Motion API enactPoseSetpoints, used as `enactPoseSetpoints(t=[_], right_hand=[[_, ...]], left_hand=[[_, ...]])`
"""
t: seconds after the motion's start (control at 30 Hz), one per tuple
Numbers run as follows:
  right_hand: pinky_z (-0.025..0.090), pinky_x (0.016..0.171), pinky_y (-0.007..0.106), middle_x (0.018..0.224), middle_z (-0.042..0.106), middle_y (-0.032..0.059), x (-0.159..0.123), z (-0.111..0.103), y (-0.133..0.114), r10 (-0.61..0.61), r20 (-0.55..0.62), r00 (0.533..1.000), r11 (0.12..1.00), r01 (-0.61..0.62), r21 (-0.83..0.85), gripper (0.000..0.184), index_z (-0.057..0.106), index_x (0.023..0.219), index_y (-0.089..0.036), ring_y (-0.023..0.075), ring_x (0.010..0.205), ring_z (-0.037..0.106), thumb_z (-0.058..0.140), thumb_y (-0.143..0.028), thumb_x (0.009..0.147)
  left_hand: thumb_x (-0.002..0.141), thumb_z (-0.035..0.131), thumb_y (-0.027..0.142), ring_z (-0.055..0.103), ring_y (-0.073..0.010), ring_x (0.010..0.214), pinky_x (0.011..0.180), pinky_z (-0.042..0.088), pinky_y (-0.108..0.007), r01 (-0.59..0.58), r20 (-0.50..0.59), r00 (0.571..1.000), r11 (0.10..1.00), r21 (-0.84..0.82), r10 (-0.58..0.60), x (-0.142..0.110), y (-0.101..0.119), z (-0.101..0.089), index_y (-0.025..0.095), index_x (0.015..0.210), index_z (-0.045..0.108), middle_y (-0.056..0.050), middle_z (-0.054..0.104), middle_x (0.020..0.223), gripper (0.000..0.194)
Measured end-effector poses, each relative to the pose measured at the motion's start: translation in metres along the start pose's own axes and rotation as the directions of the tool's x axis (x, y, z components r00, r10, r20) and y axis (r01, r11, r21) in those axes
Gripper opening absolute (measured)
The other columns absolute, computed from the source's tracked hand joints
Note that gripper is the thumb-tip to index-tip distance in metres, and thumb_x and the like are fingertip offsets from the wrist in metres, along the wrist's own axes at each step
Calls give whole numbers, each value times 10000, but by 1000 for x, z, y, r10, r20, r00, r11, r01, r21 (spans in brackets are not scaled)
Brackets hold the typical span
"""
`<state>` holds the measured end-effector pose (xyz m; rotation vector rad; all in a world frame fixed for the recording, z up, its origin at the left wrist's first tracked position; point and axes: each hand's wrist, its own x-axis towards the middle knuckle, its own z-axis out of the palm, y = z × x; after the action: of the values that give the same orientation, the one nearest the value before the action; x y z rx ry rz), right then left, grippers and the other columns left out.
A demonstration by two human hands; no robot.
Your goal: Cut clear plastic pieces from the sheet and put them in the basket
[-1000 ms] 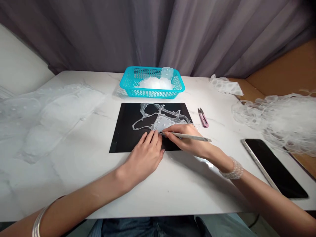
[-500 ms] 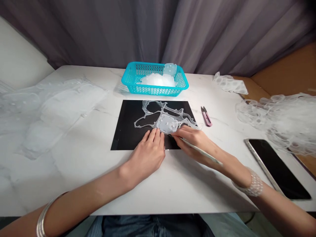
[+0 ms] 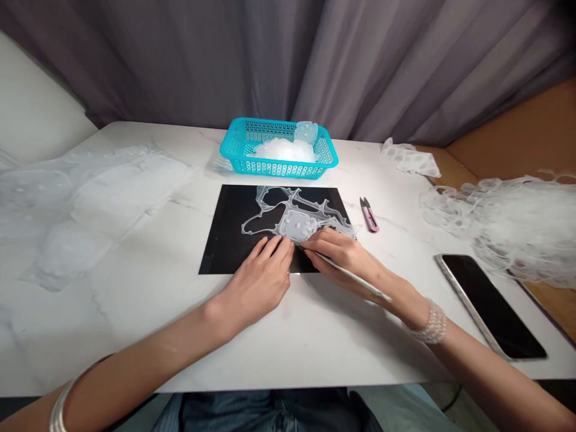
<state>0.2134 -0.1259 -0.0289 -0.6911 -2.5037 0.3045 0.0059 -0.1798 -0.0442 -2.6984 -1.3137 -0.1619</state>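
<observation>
On a black mat [image 3: 225, 240] lies a translucent plastic piece [image 3: 297, 224], squarish with small holes, joined to a clear trimmed-looking web [image 3: 257, 224] with large openings. The fingers of my left hand [image 3: 263, 270] are stretched out, tips resting at the piece's near left edge. My right hand [image 3: 346, 255] is closed round a slim pale tool [image 3: 355, 278], held like a pen. Its far end is hidden by my fingers at the piece's near right edge, so I cannot tell what kind of tool it is.
Behind the mat stands a turquoise basket [image 3: 279, 170] with translucent pieces inside. To the right lie pink-handled thread snips [image 3: 369, 217], a phone [image 3: 495, 306] and a heap of clear plastic scraps [image 3: 517, 228]. A clear bag [image 3: 112, 198] of pieces lies left.
The whole view has shifted slightly, bringing most things a little left. My right hand has slid slightly left along the piece's near edge with the tool; my left hand stays at that edge.
</observation>
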Motion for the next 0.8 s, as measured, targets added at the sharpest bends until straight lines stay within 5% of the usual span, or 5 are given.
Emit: enactPoseSetpoints(t=[0.23,0.47,0.8], right_hand=[[576,672,391,824,667,107,6,0,-7,9,128,992,994,5,-111,287,681,1045,-130,235,802,639,398,-169,1023],[540,1016,531,1333,629,226,2,7,5,-5,166,986,988,31,-151,342,611,1283,-101,311,1320,551,411,-126,1006],[590,914,492,1131,725,140,9,14,10,95,-2,995,991,-94,100,289,681,1185,-171,263,1072,665,476,-167,982]], left_hand=[[978,320,139,466,-319,1370,1133,386,-469,3,8,1000,1000,13,-3,-1,1,1,-2,1381,519,-197,523,1465,470],[968,347,146,456,-312,1373,1147,359,-467,24,18,1000,999,-25,-23,-1,2,-1,15,1389,515,-183,512,1478,471],[951,365,146,482,-301,1333,1146,351,-471,-69,-3,998,994,-86,69,3,-9,-1,23,1335,543,-181,584,1381,440]])
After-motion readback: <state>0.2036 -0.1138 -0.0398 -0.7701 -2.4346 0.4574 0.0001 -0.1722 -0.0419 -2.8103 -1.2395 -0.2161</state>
